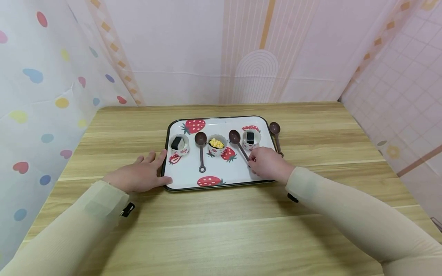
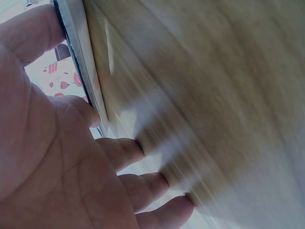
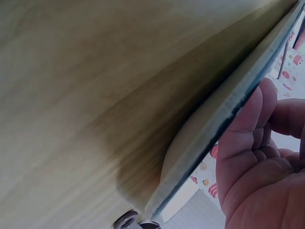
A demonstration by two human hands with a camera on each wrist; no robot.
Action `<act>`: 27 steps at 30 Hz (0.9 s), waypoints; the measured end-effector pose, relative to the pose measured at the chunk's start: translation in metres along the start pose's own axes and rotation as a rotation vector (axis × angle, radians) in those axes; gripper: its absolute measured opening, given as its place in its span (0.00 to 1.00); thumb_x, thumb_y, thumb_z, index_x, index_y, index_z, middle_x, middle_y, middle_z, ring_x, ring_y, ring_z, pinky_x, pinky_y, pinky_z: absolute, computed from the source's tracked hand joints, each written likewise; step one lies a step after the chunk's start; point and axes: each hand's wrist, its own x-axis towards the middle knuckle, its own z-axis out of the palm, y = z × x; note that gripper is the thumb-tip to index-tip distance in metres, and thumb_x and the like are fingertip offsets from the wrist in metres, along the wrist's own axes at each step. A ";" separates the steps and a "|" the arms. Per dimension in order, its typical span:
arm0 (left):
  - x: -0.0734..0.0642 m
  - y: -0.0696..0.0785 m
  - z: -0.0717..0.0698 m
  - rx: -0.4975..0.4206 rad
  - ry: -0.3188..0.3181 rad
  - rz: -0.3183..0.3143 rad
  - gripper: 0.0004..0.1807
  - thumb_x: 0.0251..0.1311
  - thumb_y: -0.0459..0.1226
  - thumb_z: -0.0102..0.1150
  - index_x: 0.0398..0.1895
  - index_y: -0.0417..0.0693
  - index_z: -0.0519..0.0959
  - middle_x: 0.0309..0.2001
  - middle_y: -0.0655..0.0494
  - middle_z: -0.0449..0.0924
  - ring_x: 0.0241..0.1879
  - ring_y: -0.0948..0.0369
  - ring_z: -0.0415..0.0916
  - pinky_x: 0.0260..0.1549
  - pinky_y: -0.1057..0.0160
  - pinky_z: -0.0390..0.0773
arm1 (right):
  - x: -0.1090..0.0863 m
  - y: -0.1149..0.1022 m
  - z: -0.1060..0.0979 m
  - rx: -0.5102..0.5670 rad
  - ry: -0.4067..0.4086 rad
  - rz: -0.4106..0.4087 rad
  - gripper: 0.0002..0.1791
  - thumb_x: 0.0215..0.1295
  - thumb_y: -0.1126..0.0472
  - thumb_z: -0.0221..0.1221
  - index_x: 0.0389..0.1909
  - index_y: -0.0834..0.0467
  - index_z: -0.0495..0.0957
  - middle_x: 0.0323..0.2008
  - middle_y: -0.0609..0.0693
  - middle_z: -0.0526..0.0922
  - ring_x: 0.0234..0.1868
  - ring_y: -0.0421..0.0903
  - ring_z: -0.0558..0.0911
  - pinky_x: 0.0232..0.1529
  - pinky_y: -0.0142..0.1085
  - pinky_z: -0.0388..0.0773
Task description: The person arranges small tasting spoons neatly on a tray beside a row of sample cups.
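Observation:
A white tray [image 1: 183, 180] with a dark rim and printed strawberries lies on the table. My right hand [image 1: 267, 163] pinches the handle end of a brown spoon [image 1: 235, 137] whose round bowl points away from me; the handle tip is hidden by the fingers. My left hand [image 1: 141, 176] rests at the tray's left edge, fingers spread and thumb over the rim. Between the paper cups lies a second brown spoon [image 1: 201, 153]. The left cup [image 1: 184, 151] and right cup [image 1: 255, 145] hold dark-banded food; the middle cup [image 1: 216, 152] holds yellow bits on top.
Outside the tray's right edge lies a third brown spoon [image 1: 275, 130], its handle toward me. The wooden table [image 1: 214, 230] extends in front of the tray and to both sides. Patterned cloth [image 1: 186, 50] hangs behind the table and along both sides.

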 end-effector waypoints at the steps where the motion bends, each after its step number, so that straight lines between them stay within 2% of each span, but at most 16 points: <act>1: 0.000 0.000 0.000 0.001 0.001 0.001 0.61 0.68 0.71 0.51 0.86 0.42 0.38 0.81 0.21 0.39 0.76 0.18 0.41 0.65 0.19 0.61 | 0.000 0.000 0.000 -0.007 0.001 -0.002 0.11 0.79 0.59 0.56 0.38 0.58 0.83 0.24 0.48 0.83 0.24 0.42 0.77 0.25 0.32 0.73; 19: -0.001 0.001 -0.001 0.010 0.004 -0.006 0.61 0.69 0.70 0.51 0.86 0.42 0.38 0.81 0.21 0.39 0.76 0.18 0.42 0.65 0.19 0.60 | 0.002 -0.003 0.001 -0.056 -0.010 0.010 0.12 0.79 0.58 0.57 0.37 0.58 0.84 0.23 0.47 0.81 0.25 0.43 0.76 0.26 0.32 0.71; 27: -0.002 0.000 -0.002 0.016 0.016 0.015 0.62 0.69 0.70 0.52 0.86 0.40 0.38 0.80 0.19 0.40 0.75 0.17 0.43 0.66 0.21 0.62 | 0.001 -0.002 0.001 -0.100 0.009 -0.036 0.13 0.78 0.59 0.56 0.34 0.58 0.85 0.21 0.46 0.81 0.24 0.42 0.76 0.26 0.31 0.70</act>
